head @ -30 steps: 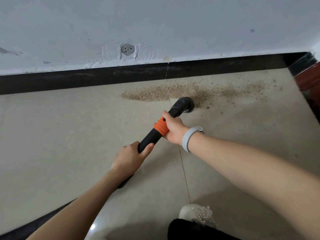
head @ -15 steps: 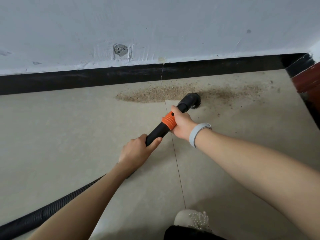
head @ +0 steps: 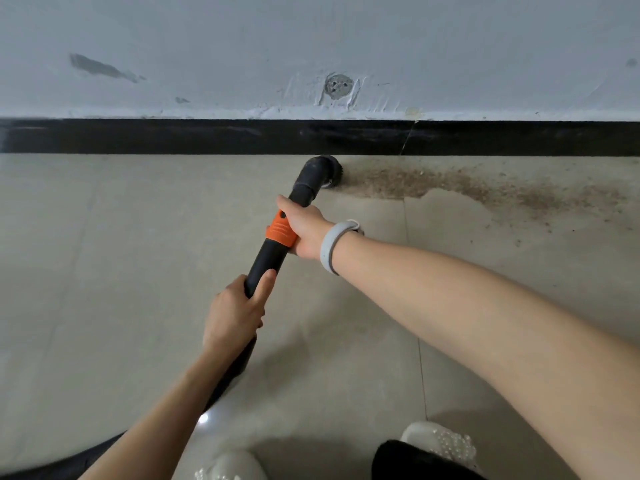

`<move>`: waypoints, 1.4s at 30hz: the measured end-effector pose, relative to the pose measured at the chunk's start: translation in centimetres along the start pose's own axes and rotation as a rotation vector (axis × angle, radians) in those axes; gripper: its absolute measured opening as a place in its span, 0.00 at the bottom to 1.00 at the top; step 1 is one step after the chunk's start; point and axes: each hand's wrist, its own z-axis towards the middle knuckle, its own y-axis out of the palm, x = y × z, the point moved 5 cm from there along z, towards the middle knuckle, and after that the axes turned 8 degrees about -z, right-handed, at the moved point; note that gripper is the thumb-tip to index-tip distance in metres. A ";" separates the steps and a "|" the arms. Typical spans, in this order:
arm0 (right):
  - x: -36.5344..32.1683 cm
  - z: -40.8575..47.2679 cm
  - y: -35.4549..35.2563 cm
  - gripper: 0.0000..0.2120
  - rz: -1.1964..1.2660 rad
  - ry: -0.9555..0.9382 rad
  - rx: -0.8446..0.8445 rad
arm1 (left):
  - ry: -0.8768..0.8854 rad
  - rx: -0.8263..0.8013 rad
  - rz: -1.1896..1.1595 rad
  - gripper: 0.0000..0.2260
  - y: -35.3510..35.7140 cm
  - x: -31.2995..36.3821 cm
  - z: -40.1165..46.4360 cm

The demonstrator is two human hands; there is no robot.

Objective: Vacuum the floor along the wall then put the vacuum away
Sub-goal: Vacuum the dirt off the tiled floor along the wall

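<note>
A black vacuum wand [head: 268, 258] with an orange collar [head: 280, 231] slants up to a round brush nozzle [head: 320, 172] that sits on the floor close to the black baseboard [head: 207, 136]. My right hand [head: 304, 230] grips the wand at the orange collar; a grey wristband is on that wrist. Lower down, my left hand [head: 235, 315] grips the wand where it meets the hose [head: 239, 365]. A band of brown sawdust-like dirt [head: 450, 185] lies on the beige tile floor to the right of the nozzle, along the baseboard.
A grey-white wall [head: 311, 46] with a patched round spot [head: 337, 85] rises above the baseboard. Two light shoes [head: 440, 441] show at the bottom edge. The hose runs off toward the bottom left corner.
The nozzle has moved left and up to the baseboard, at the left end of the dirt band. The left part of the dirt is gone. The view has shifted left.
</note>
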 end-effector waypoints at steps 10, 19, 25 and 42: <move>0.3 1.0 3.6 0.21 0.037 0.032 -0.063 | -0.082 -0.012 -0.170 0.19 -1.6 -1.4 0.6; 0.6 1.1 1.4 0.25 -0.105 -0.001 0.061 | -0.043 -0.098 -0.115 0.19 -0.4 -0.4 0.4; 1.0 1.1 -2.0 0.25 -0.067 0.015 0.113 | -0.022 -0.162 -0.083 0.19 1.5 0.9 0.3; 1.2 0.7 -12.8 0.24 0.050 0.030 0.251 | 0.089 -0.312 0.107 0.18 8.8 6.0 0.1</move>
